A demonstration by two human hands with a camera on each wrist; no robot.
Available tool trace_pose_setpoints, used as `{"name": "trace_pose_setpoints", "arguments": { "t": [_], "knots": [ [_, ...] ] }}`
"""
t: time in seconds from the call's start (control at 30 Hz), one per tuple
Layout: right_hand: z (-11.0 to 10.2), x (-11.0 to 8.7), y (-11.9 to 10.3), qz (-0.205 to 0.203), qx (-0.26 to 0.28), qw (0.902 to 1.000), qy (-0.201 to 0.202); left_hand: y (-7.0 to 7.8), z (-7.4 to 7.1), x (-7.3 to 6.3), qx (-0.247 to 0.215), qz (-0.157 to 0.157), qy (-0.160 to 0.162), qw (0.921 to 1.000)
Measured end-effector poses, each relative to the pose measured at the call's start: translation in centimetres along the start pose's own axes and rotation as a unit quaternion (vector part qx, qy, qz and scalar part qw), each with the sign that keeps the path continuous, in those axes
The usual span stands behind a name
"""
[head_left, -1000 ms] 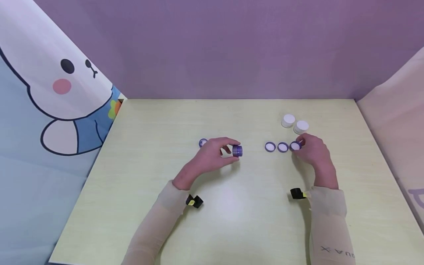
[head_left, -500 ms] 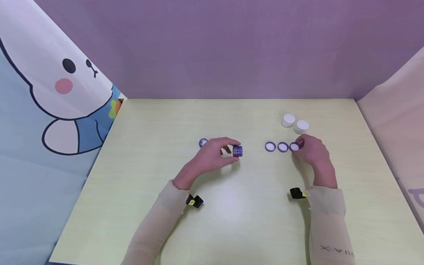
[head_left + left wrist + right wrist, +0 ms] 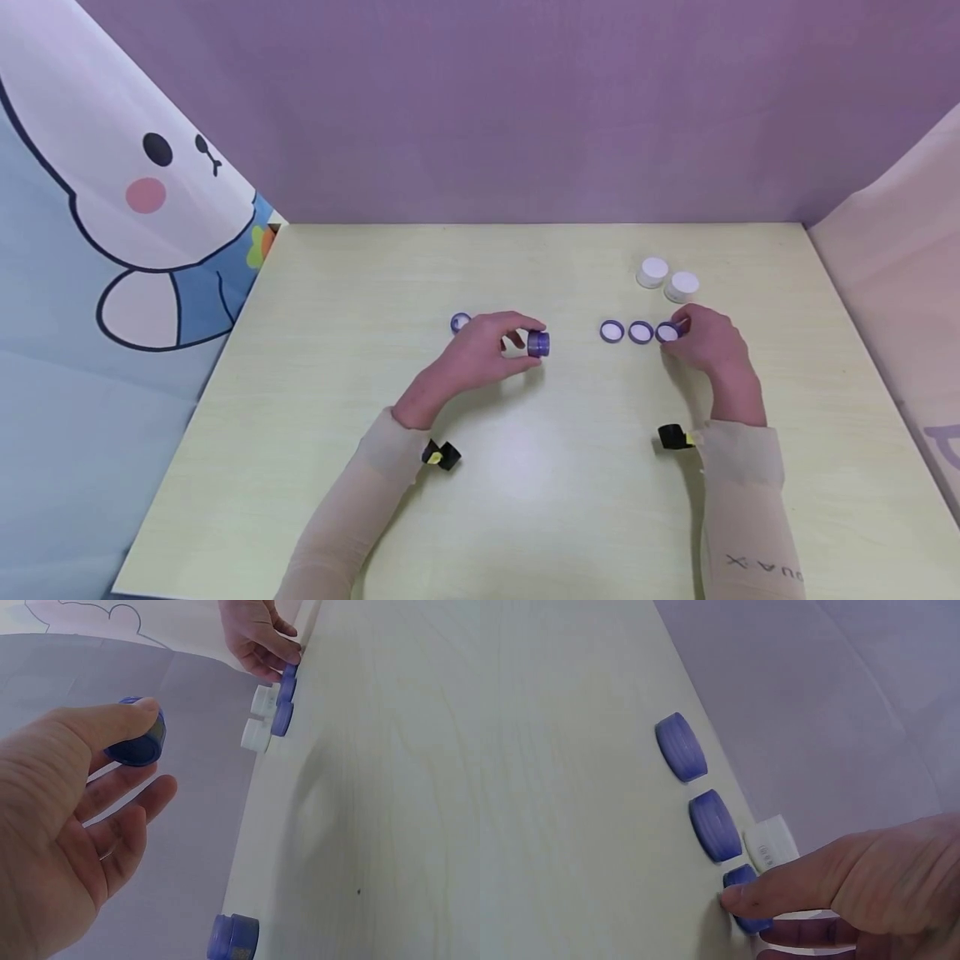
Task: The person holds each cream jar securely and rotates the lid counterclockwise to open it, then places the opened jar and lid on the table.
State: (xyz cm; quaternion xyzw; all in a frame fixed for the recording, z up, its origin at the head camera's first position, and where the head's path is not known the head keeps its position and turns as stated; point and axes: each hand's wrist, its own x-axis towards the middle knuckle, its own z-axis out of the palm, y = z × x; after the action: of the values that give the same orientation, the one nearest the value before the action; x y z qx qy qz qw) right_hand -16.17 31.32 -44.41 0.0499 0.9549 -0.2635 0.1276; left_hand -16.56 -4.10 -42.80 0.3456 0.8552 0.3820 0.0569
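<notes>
My left hand (image 3: 478,354) pinches a small purple jar (image 3: 538,343) between thumb and fingers. The jar is lidless and tipped on its side, held above the table. In the left wrist view, a second purple jar (image 3: 236,937) stands on the table; the left hand partly covers it in the head view. Three purple lids with white liners lie in a row, liners up: a left lid (image 3: 612,332), a middle lid (image 3: 641,332) and a right lid (image 3: 667,332). At the row's right end, my right hand (image 3: 708,342) pinches the right lid, which is on or very near the tabletop.
Behind the lids stand two white-topped jars (image 3: 682,287), close together. The pale wooden table (image 3: 360,275) ends at a purple backdrop (image 3: 525,117). A rabbit-print cloth (image 3: 180,308) hangs at the left and a pink cloth (image 3: 900,250) at the right.
Hardly anything differs. The right lid has tilted or shifted very slightly in my right hand's fingers, while my left hand keeps the jar in nearly the same place.
</notes>
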Motion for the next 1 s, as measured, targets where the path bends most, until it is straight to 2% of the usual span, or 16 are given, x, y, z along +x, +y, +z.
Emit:
{"name": "trace_pose_setpoints", "arguments": {
  "t": [0.23,0.53,0.77,1.0],
  "knots": [
    [-0.9,-0.5,-0.7,-0.006,0.003,0.9998,0.021,-0.1,0.1,0.2,0.004,-0.006,-0.006,1.0000],
    [-1.5,-1.4,-3.4,-0.061,0.015,0.9956,0.070,-0.5,-0.1,0.2,-0.003,0.009,0.002,1.0000],
    [-0.8,-1.5,-5.5,-0.103,0.026,0.9925,0.061,-1.2,-0.7,0.1,0.004,0.002,0.021,0.9998],
    [0.4,-1.2,-6.5,-0.134,0.043,0.9884,0.056,-1.9,-2.0,-0.2,-0.027,-0.018,0.045,0.9985]
  ]
}}
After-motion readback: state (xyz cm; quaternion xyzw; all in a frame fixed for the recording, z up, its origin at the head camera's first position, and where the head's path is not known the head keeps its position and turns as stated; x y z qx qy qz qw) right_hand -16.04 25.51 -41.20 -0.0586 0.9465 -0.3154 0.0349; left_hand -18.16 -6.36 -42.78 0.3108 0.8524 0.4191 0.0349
